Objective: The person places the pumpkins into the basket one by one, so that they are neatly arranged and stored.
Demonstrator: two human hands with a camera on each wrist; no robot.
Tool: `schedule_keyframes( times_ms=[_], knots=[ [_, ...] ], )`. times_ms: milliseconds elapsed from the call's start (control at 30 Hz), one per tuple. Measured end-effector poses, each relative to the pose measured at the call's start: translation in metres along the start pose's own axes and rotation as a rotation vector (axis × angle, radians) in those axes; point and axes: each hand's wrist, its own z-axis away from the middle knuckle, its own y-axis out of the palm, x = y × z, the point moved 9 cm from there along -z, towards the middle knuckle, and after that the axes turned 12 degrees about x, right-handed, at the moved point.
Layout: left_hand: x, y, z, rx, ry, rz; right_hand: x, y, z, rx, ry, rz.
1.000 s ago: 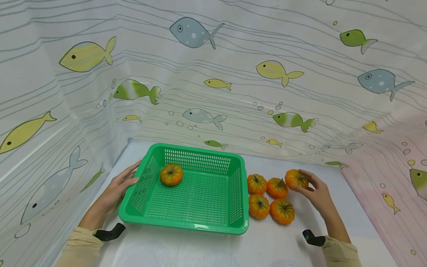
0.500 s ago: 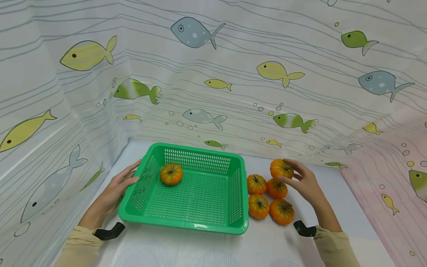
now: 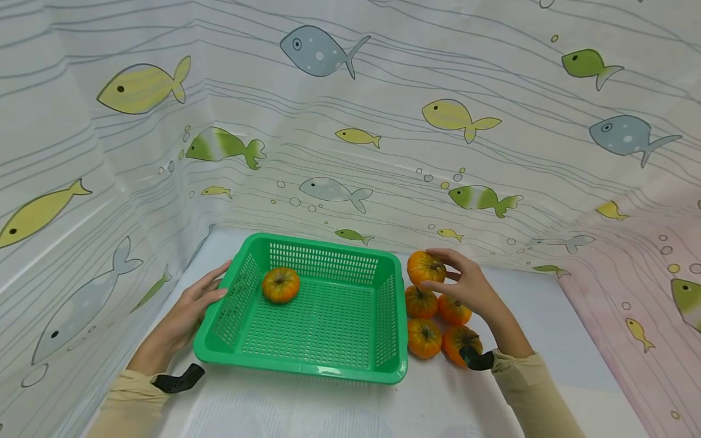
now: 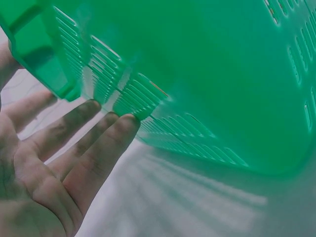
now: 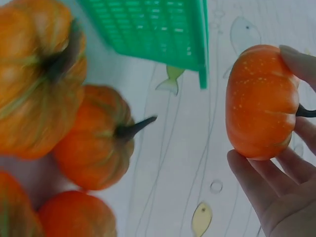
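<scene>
A small orange pumpkin [image 3: 425, 269] is pinched between the thumb and fingers of my right hand [image 3: 465, 283], raised just beyond the right edge of a green basket [image 3: 317, 369]. In the right wrist view the held pumpkin [image 5: 261, 103] is tilted, its dark stem towards the palm. Below the hand, several similar pumpkins [image 3: 424, 338] sit grouped against the basket's right side. Another pumpkin [image 3: 281, 285] lies inside, at the basket's back left. My left hand [image 3: 188, 313] touches the basket's left side; its fingers [image 4: 81, 128] are fairly straight, with fingertips against the slotted wall.
The basket stands on a white table [image 3: 263, 407]. Fish-patterned sheets [image 3: 350, 164] hang behind the table and at both sides. The basket's raised rim lies between the held pumpkin and the basket's inside.
My right hand has carried its pumpkin left, over the back of the group, to near the basket's right rim. The left hand and basket have stayed in place.
</scene>
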Motion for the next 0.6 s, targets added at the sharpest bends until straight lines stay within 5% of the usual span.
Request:
schedule_keyframes(
  times_ms=[600],
  knots=[
    [0.004, -0.002, 0.0, -0.021, -0.021, -0.02, 0.052, 0.038, -0.047, 0.173, -0.125, 0.018]
  ],
)
